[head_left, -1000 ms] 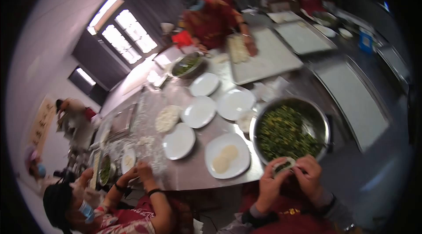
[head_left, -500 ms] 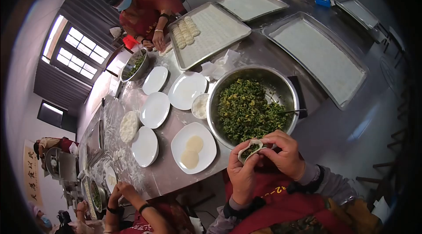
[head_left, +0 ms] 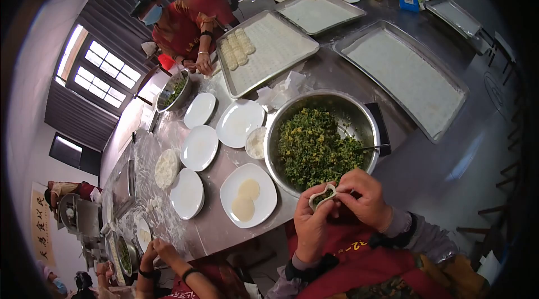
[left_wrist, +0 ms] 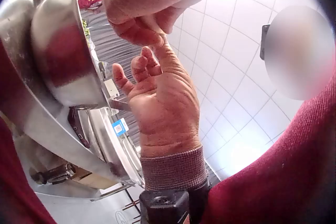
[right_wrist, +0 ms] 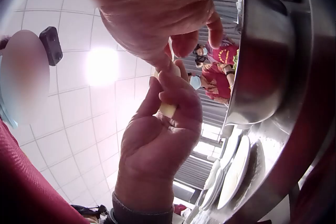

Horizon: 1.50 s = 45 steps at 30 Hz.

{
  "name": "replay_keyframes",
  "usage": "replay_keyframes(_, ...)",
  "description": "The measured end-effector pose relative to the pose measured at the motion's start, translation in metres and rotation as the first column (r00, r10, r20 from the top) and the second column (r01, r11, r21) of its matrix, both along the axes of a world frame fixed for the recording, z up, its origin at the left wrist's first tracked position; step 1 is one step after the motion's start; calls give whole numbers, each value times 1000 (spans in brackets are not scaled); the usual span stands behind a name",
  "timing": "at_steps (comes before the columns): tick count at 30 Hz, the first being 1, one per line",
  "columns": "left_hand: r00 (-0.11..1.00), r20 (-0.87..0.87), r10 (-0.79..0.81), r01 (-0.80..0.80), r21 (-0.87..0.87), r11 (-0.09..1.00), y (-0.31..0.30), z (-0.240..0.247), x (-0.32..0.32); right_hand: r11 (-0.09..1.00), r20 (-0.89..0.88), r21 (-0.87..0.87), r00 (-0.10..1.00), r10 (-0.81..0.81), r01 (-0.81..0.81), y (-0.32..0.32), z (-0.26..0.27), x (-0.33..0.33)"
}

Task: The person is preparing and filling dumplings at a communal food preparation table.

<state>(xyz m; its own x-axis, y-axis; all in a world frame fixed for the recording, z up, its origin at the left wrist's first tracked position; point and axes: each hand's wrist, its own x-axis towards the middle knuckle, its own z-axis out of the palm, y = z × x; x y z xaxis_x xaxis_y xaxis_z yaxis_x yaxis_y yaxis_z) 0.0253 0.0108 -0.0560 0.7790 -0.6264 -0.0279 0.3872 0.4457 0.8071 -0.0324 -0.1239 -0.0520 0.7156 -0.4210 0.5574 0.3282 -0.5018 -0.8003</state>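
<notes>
A round dough wrapper with green filling [head_left: 323, 196] is folded partway, its top open, in the head view. My left hand [head_left: 310, 226] cups it from the left, fingers and thumb round it. From the other side my right hand [head_left: 365, 201] pinches its rim between thumb and fingertips. Both hands are just beyond the near rim of a large steel bowl [head_left: 369, 171] of chopped green filling [head_left: 314, 147]. In the right wrist view a pale bit of the dough [right_wrist: 168, 109] shows within the left hand [right_wrist: 160, 140]; fingers hide the rest.
Left of the bowl, a white plate [head_left: 264, 178] bears two round wrappers [head_left: 243, 209]. Several white plates and a small bowl of white powder [head_left: 255, 143] stand beyond. Large trays [head_left: 418, 80] lie behind and right. A person [head_left: 182, 35] works across the table; another's hands [head_left: 163, 251] are at lower left.
The head view has swung and steadied, placing the bowl and hands further left in the picture than a second ago. Since half a second ago, the wrapper's opening looks narrower, with both hands still on it.
</notes>
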Motion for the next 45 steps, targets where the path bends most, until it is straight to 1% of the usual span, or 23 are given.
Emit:
replay_keyframes(2, 1000, 19, -15, 15, 7, 1000, 1, 2, 1, 969, -90, 247, 995, 47, -23, 3, 3, -1)
replay_keyframes(6, 999, 25, -23, 23, 31, 999, -1, 1, 1, 950, -85, 297, 988, 126, -96, 0, 1, -1)
replay_keyframes(9, 1000, -1, -28, 28, 83, 996, 0, 0, -1, 972, -79, 215, 991, 112, -92, -1, -3, -5)
replay_keyframes(13, 1000, -13, 17, -16, 63, 998, -2, 5, -3, 996, -24, 59, 998, 61, -59, -1, -1, -5)
replay_keyframes(16, 1000, 17, 23, -24, 87, 996, -2, 4, -3, 988, -53, 127, 994, 90, -83, -1, 4, -6)
replay_keyframes(19, 999, 32, -34, 32, 65, 997, 1, 1, -2, 943, -107, 326, 988, 110, -69, 1, 9, -5)
replay_keyframes(22, 999, 5, -53, 53, 60, 997, 1, -2, -1, 930, -100, 343, 979, 176, -133, -2, 4, -7)
replay_keyframes(25, 1000, -4, -5, 5, 75, 997, -4, 6, -5, 979, -24, 165, 991, 130, -124, -6, -6, -8)
replay_keyframes(28, 999, -46, -18, 21, 71, 997, -3, 5, -4, 993, -34, 90, 996, 80, -77, -7, -6, -9)
replay_keyframes(31, 999, -29, -20, 21, 42, 999, -3, 3, -4, 957, -24, 265, 992, 128, -117, -1, 0, -9)
replay_keyframes(34, 999, 5, -43, 42, 142, 989, -2, 7, -5, 975, -24, 193, 993, 112, -105, -3, -2, -11)
replay_keyframes(37, 988, 55, -142, 120, 286, 951, 3, 3, -3, 992, -21, 78, 995, 97, -95, -7, -1, -13)
replay_keyframes(40, 989, 67, -132, 111, 258, 960, 2, 2, -3, 989, -34, 114, 995, 96, -91, -7, 0, -11)
replay_keyframes(41, 988, 81, -131, 106, 254, 961, 1, 2, -2, 971, -57, 222, 993, 100, -85, -6, 3, -11)
replay_keyframes(43, 987, 101, -121, 92, 251, 964, 2, 3, -4, 898, -109, 435, 986, 125, -66, -2, 12, -12)
replay_keyframes(45, 992, 105, -71, 45, 238, 970, 0, 5, -7, 974, -78, 205, 990, 116, -98, -7, 5, -11)
